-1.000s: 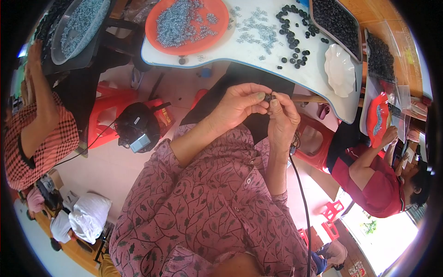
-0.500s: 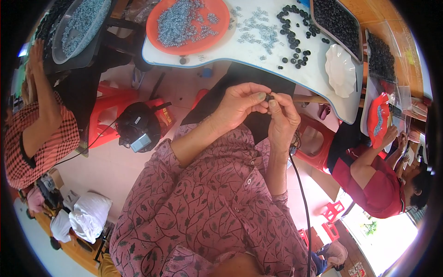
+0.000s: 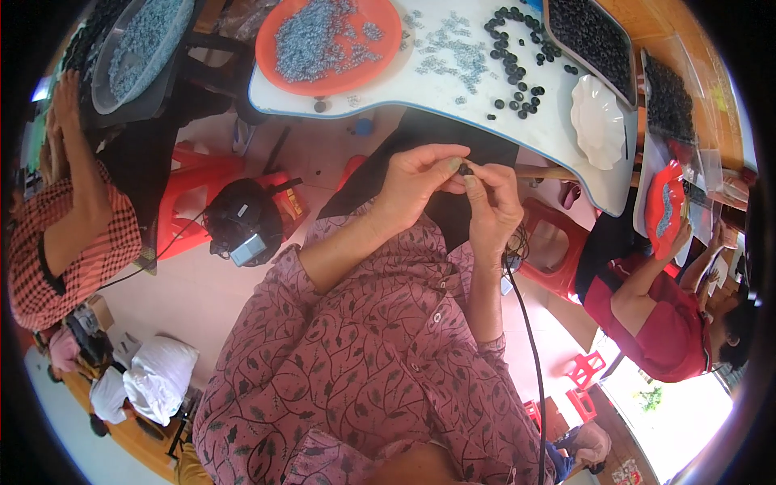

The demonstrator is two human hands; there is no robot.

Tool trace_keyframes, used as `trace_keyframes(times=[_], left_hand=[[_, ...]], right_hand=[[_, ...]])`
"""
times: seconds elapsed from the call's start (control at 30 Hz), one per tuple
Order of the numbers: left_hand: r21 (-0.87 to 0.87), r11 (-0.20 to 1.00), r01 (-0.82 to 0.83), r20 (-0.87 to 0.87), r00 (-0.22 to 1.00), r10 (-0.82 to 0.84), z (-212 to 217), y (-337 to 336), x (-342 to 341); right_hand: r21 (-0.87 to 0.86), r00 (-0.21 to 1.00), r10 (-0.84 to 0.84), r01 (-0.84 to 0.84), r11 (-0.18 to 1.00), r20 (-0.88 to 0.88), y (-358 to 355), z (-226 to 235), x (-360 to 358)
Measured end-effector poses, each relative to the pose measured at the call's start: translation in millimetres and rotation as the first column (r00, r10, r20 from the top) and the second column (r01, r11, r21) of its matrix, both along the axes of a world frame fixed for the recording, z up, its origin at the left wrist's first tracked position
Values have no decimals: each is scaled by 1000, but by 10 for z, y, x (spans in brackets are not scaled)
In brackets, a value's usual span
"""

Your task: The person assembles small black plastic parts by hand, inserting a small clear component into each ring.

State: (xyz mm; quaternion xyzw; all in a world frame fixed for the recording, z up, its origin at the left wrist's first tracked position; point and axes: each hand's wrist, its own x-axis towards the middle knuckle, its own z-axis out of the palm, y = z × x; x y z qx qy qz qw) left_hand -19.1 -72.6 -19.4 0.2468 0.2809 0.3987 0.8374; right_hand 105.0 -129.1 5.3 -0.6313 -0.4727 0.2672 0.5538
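My left hand and my right hand meet just below the white table's edge. Between their fingertips they pinch a small black round part. Both hands are closed around it, thumbs and forefingers touching. On the table above lie loose black round parts and a scatter of small grey metal pieces. My pink patterned sleeves run down toward the lower edge.
An orange plate of grey pieces, a dark tray of black parts and a white dish sit on the table. One person in a checked shirt sits left, another in red right. Red stools and a black bag stand below.
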Motion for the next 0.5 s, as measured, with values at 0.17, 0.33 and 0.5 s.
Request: trace_keyframes(times=[0.17, 0.33, 0.5], left_hand=[[38, 999, -13, -65, 998, 16, 28, -23, 15], [46, 999, -16, -45, 999, 18, 19, -23, 3], [-24, 1000, 7, 2, 1000, -7, -9, 5, -17]], right_hand=[[-39, 993, -46, 50, 998, 108, -9, -7, -53], [28, 972, -37, 32, 999, 233, 2, -34, -80], [-3, 991, -28, 29, 1000, 131, -17, 10, -95]])
